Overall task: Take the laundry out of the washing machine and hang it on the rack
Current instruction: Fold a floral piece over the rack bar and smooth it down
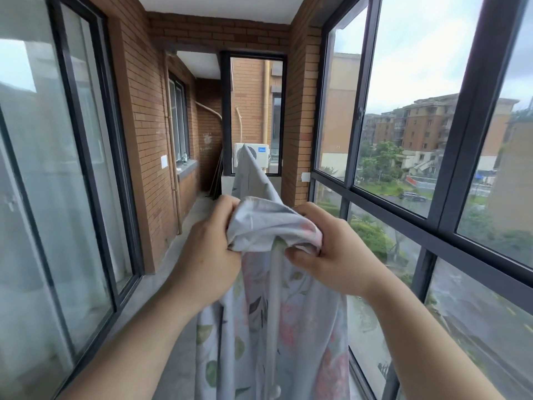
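A pale grey sheet with pink flowers and green leaves [271, 321] hangs down in front of me, draped over something hidden beneath it that runs away toward the far end of the balcony. My left hand [209, 255] grips a bunched fold of the sheet at its left side. My right hand [326, 249] pinches the same bunched edge on the right. Both hands are held at chest height, close together. No washing machine is in view, and the rack itself is covered by the cloth.
I stand in a narrow enclosed balcony. Sliding glass doors [72, 168] line the left, dark-framed windows [432, 140] the right. Brick walls [147, 111] close the far end, where a white air-conditioner unit [255, 153] sits behind glass. The grey floor [178, 249] runs ahead.
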Motion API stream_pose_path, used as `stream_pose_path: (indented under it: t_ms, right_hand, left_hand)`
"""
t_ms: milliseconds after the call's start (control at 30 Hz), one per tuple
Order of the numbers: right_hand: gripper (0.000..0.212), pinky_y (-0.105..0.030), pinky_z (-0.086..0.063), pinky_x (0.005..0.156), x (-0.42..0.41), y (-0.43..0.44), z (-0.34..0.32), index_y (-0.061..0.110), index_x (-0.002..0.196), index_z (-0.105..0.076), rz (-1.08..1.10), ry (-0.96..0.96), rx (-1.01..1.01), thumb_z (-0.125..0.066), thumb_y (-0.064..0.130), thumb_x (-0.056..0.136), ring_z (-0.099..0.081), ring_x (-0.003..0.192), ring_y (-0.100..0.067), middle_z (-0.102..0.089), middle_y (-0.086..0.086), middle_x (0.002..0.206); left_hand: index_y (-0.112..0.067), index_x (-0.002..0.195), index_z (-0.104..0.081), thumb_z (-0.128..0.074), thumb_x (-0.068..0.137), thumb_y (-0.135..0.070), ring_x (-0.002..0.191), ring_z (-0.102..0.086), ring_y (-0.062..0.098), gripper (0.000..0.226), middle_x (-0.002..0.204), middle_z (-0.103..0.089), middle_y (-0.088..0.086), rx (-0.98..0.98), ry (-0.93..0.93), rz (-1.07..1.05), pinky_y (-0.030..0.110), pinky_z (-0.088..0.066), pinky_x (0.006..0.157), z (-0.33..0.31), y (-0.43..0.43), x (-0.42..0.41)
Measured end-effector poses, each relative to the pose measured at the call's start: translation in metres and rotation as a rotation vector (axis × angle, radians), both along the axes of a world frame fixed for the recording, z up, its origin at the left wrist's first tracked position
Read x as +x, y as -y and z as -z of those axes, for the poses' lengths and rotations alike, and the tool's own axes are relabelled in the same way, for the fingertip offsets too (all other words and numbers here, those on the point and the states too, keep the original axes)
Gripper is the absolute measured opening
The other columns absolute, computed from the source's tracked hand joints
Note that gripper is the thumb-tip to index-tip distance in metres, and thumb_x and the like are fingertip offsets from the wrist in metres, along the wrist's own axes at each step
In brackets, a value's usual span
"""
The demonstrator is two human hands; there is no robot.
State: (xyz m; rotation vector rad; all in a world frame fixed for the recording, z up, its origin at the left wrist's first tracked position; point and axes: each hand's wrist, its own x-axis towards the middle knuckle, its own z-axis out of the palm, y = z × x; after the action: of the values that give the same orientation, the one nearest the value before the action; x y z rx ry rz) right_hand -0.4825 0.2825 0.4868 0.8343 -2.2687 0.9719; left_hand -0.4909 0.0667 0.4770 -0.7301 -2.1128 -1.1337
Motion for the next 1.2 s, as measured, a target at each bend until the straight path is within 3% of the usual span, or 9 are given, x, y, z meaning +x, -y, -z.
stream_pose_path:
  t_ms: [133, 233, 400, 533, 633, 733, 967, 1133, 1200]
  right_hand:
    - [0.049, -0.024, -0.048, 0.06, -0.007, -0.001, 0.007, 0.033, 0.111, -0.059, 0.1, -0.037, -0.046, -0.057, 0.001, 0.073, -0.062, 0.071, -0.01, -0.067, 0.016, 0.082]
    - [0.057, -0.032, -0.055, 0.064, -0.012, 0.0, 0.008, 0.036, 0.126, -0.059, 0.123, -0.045, -0.043, -0.057, 0.004, 0.079, -0.068, 0.075, -0.017, -0.074, 0.009, 0.089]
    - [0.02, -0.032, -0.046, 0.065, -0.023, -0.002, 0.003, 0.015, 0.083, -0.066, 0.103, -0.286, 0.013, -0.059, -0.004, 0.082, -0.057, 0.081, -0.017, -0.062, 0.003, 0.075]
    - [0.034, -0.026, -0.044, 0.102, -0.029, -0.008, -0.001, 0.009, 0.126, -0.064, -0.001, -0.19, 0.033, -0.057, 0.001, 0.093, -0.05, 0.133, -0.009, -0.064, 0.002, 0.128]
    - [0.027, -0.025, -0.048, 0.077, -0.029, -0.007, -0.005, 0.024, 0.114, -0.061, -0.069, 0.018, -0.051, -0.053, 0.01, 0.092, -0.062, 0.09, -0.001, -0.066, 0.018, 0.096]
    - [0.008, -0.027, -0.036, 0.056, -0.033, -0.006, -0.007, 0.022, 0.087, -0.048, -0.066, 0.073, -0.089, -0.052, 0.015, 0.088, -0.043, 0.061, -0.014, -0.05, 0.008, 0.068]
    - [0.008, -0.025, -0.04, 0.062, -0.043, -0.003, -0.018, 0.022, 0.094, -0.059, -0.089, 0.047, -0.125, -0.057, 0.016, 0.088, -0.046, 0.067, -0.012, -0.058, 0.005, 0.074]
    - [0.009, -0.021, -0.039, 0.063, -0.048, -0.003, -0.034, 0.013, 0.092, -0.067, -0.101, 0.11, -0.195, -0.062, 0.012, 0.085, -0.048, 0.069, -0.005, -0.06, 0.007, 0.074]
    - [0.017, -0.029, -0.043, 0.071, -0.052, -0.005, -0.044, 0.013, 0.099, -0.072, -0.109, 0.15, -0.205, -0.064, 0.008, 0.085, -0.055, 0.078, -0.01, -0.069, -0.009, 0.087]
  left_hand:
    - [-0.026, 0.117, -0.057, -0.068, 0.081, 0.005, 0.103, -0.06, 0.002, 0.049, 0.109, -0.063, -0.017, -0.025, -0.048, 0.03, 0.02, -0.048, 0.083, 0.006, -0.009, -0.009]
    - [-0.048, 0.115, -0.056, -0.09, 0.069, -0.027, 0.104, -0.061, 0.003, 0.061, 0.115, -0.059, -0.013, -0.025, -0.074, 0.082, 0.023, -0.051, 0.086, 0.0, -0.013, -0.015]
    - [-0.028, 0.125, -0.063, -0.091, 0.064, -0.035, 0.117, -0.06, 0.008, 0.067, 0.128, -0.059, -0.008, -0.015, -0.02, 0.228, 0.03, -0.05, 0.097, -0.015, -0.013, -0.024]
    - [-0.018, 0.132, -0.059, -0.085, 0.076, -0.031, 0.118, -0.061, 0.011, 0.063, 0.126, -0.065, -0.009, -0.043, -0.034, 0.249, 0.036, -0.051, 0.098, -0.019, -0.015, -0.028]
    - [-0.025, 0.133, -0.059, -0.08, 0.081, -0.036, 0.119, -0.06, 0.004, 0.057, 0.125, -0.066, -0.015, -0.056, -0.06, 0.239, 0.031, -0.049, 0.1, -0.019, -0.017, -0.031]
    - [-0.045, 0.12, -0.059, -0.074, 0.083, -0.039, 0.112, -0.06, -0.007, 0.04, 0.117, -0.065, -0.029, -0.074, -0.122, 0.254, 0.01, -0.046, 0.09, -0.02, -0.017, -0.032]
    - [-0.032, 0.105, -0.069, -0.076, 0.083, -0.037, 0.09, -0.064, -0.008, 0.024, 0.095, -0.071, -0.021, -0.118, -0.109, 0.155, 0.004, -0.043, 0.07, -0.029, -0.009, -0.046]
    - [-0.01, 0.09, -0.077, -0.084, 0.078, -0.029, 0.077, -0.066, 0.011, 0.024, 0.089, -0.076, 0.008, -0.085, 0.085, 0.169, 0.043, -0.054, 0.072, -0.046, 0.003, -0.059]
    - [-0.002, 0.086, -0.075, -0.085, 0.076, -0.036, 0.072, -0.053, 0.011, 0.037, 0.082, -0.074, 0.013, -0.078, 0.128, 0.184, 0.041, -0.051, 0.065, -0.055, 0.004, -0.067]
